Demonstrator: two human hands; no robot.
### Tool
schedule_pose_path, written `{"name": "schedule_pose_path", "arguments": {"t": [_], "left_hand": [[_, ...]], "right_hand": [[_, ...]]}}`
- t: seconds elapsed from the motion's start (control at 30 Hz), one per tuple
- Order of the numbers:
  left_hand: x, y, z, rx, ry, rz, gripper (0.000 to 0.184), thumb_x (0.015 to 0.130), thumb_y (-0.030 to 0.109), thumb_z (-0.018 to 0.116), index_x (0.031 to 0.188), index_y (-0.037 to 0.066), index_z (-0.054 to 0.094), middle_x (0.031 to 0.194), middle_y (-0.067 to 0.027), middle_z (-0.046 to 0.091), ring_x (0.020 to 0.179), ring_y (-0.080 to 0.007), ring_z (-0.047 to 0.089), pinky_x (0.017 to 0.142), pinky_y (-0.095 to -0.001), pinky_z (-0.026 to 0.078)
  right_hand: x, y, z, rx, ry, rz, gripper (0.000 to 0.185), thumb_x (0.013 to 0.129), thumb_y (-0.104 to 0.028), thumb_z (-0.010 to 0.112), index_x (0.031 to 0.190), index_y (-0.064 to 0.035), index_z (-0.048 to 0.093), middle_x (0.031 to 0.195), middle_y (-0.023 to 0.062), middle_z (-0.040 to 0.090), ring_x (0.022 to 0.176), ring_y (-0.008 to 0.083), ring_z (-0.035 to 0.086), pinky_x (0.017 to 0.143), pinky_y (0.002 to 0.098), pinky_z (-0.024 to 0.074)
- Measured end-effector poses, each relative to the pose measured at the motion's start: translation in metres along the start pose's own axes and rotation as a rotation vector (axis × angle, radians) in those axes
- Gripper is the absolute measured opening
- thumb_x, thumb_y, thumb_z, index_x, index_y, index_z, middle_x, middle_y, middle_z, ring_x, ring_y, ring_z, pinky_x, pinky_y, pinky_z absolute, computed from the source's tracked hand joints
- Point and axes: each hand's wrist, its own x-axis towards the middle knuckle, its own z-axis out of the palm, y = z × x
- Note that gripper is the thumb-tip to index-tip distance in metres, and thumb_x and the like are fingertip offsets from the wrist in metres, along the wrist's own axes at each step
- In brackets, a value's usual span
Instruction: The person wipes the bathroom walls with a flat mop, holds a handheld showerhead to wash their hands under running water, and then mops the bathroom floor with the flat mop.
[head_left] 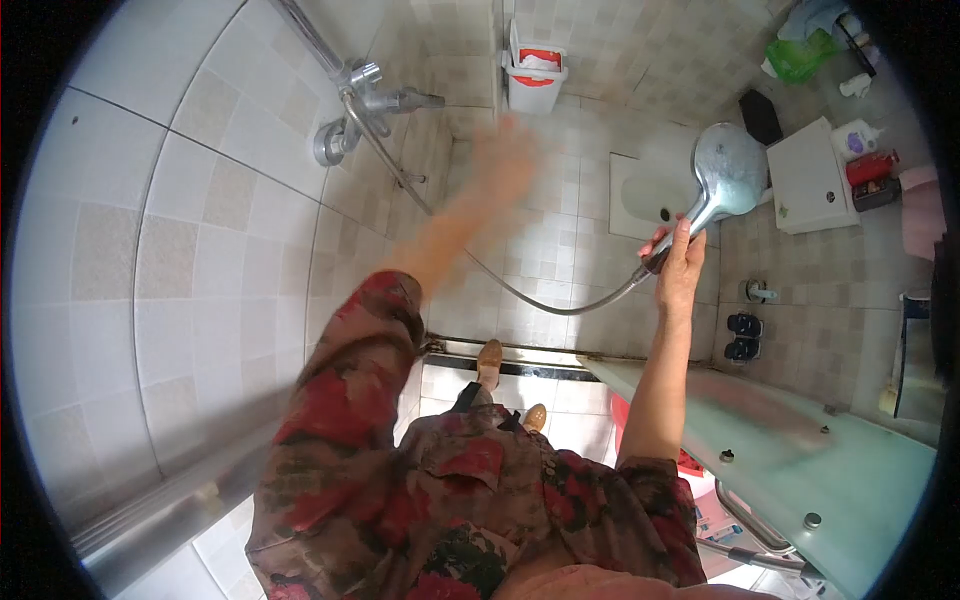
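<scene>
My right hand (680, 262) is wrapped round the handle of a silver shower head (728, 165), held up at the right with its round face toward the far side. From the handle's lower end a metal hose (560, 310) loops left, up to the chrome shower mixer (365, 105) on the left wall. My left hand (505, 160) is stretched forward over the floor, to the right of the mixer and apart from it. Motion smears its fingers, so their shape cannot be made out.
A white bin (535, 80) with a red liner stands at the back. A squat toilet (640, 195) is set in the floor. On the right are a white cabinet (812, 178), a wall tap (760, 291) and a frosted glass door (800, 430). A raised threshold (540, 365) crosses before my feet.
</scene>
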Motion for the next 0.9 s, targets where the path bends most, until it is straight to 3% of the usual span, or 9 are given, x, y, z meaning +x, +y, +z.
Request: {"name": "schedule_pose_path", "arguments": {"t": [0.13, 0.2, 0.33, 0.47, 0.53, 0.6, 0.67, 0.8, 0.9], "left_hand": [[0.003, -0.114, 0.048, 0.426, -0.001, -0.103, 0.062, 0.089, 0.044, 0.043, 0.135, 0.002, 0.038, 0.142, -0.0166, 0.034, 0.135, -0.0320, 0.025, 0.111, -0.0503, 0.012], [-0.006, -0.134, 0.053, 0.795, -0.203, 0.168, 0.053, 0.089, 0.036, 0.041, 0.133, 0.006, 0.042, 0.141, -0.0178, 0.036, 0.135, -0.0325, 0.025, 0.112, -0.0473, 0.008], [-0.002, -0.120, 0.035, 0.724, -0.259, 0.141, 0.056, 0.090, 0.042, 0.043, 0.135, 0.009, 0.040, 0.135, -0.0149, 0.043, 0.131, -0.0315, 0.033, 0.110, -0.0514, 0.012], [-0.026, -0.085, -0.013, -0.023, 0.169, 0.054, 0.054, 0.085, 0.041, 0.053, 0.129, 0.010, 0.047, 0.130, -0.0139, 0.048, 0.127, -0.0317, 0.036, 0.108, -0.0548, 0.013], [-0.054, -0.068, -0.043, -0.331, 0.293, -0.093, 0.050, 0.084, 0.034, 0.056, 0.124, 0.005, 0.050, 0.123, -0.0173, 0.053, 0.119, -0.0299, 0.046, 0.106, -0.0482, 0.024], [-0.081, -0.054, -0.032, -0.874, 0.326, -0.268, 0.046, 0.086, 0.029, 0.056, 0.123, 0.003, 0.050, 0.120, -0.0181, 0.055, 0.109, -0.0303, 0.053, 0.097, -0.0423, 0.038], [-0.111, -0.048, -0.050, -1.047, 0.150, -0.342, 0.045, 0.087, 0.025, 0.055, 0.124, 0.001, 0.049, 0.118, -0.0179, 0.056, 0.098, -0.0311, 0.059, 0.085, -0.0371, 0.046], [-0.145, -0.057, -0.075, -1.145, 0.160, -0.365, 0.044, 0.086, 0.019, 0.058, 0.124, 0.001, 0.048, 0.117, -0.0175, 0.057, 0.093, -0.0287, 0.062, 0.080, -0.0343, 0.048], [-0.164, -0.067, -0.122, -1.330, 0.224, -0.499, 0.044, 0.085, 0.014, 0.060, 0.125, 0.004, 0.048, 0.118, -0.0164, 0.057, 0.091, -0.0278, 0.063, 0.077, -0.0329, 0.049]], "right_hand": [[0.022, 0.009, -0.012, -0.001, 0.040, 0.122, 0.034, 0.095, -0.039, 0.045, 0.096, -0.0056, 0.038, 0.070, 0.0067, 0.053, 0.052, 0.0155, 0.057, 0.044, 0.0269, 0.0460], [0.031, 0.001, -0.011, 0.033, 0.026, 0.167, 0.035, 0.095, -0.038, 0.047, 0.100, -0.0045, 0.039, 0.070, 0.0065, 0.053, 0.052, 0.0157, 0.057, 0.045, 0.0275, 0.0468], [0.052, -0.038, -0.006, 0.080, -0.064, 0.198, 0.031, 0.095, -0.031, 0.048, 0.109, -0.0037, 0.042, 0.076, 0.0086, 0.056, 0.059, 0.0176, 0.058, 0.054, 0.0325, 0.0517], [0.072, -0.084, 0.036, 0.192, -0.076, 0.196, 0.023, 0.096, -0.024, 0.047, 0.107, -0.0044, 0.043, 0.087, 0.0102, 0.059, 0.069, 0.0193, 0.062, 0.060, 0.0339, 0.0526], [0.086, -0.097, 0.051, 0.139, -0.165, 0.149, 0.021, 0.095, -0.022, 0.047, 0.107, -0.0045, 0.043, 0.088, 0.0106, 0.060, 0.070, 0.0194, 0.063, 0.058, 0.0336, 0.0525], [0.097, -0.111, 0.066, -0.426, -0.315, 0.033, 0.022, 0.095, -0.022, 0.047, 0.107, -0.0041, 0.043, 0.086, 0.0101, 0.061, 0.070, 0.0190, 0.063, 0.056, 0.0325, 0.0520], [0.106, -0.125, 0.089, -0.527, -0.360, -0.074, 0.024, 0.095, -0.023, 0.047, 0.107, -0.0035, 0.042, 0.086, 0.0100, 0.062, 0.071, 0.0192, 0.064, 0.054, 0.0317, 0.0515], [0.122, -0.187, 0.156, -0.111, -0.305, -0.075, 0.025, 0.094, -0.021, 0.046, 0.107, -0.0006, 0.042, 0.082, 0.0112, 0.060, 0.071, 0.0243, 0.064, 0.059, 0.0370, 0.0545], [0.162, -0.241, 0.207, 0.151, -0.283, -0.178, 0.025, 0.096, -0.019, 0.041, 0.108, 0.0023, 0.038, 0.100, 0.0203, 0.059, 0.087, 0.0307, 0.063, 0.074, 0.0463, 0.0542]]}}
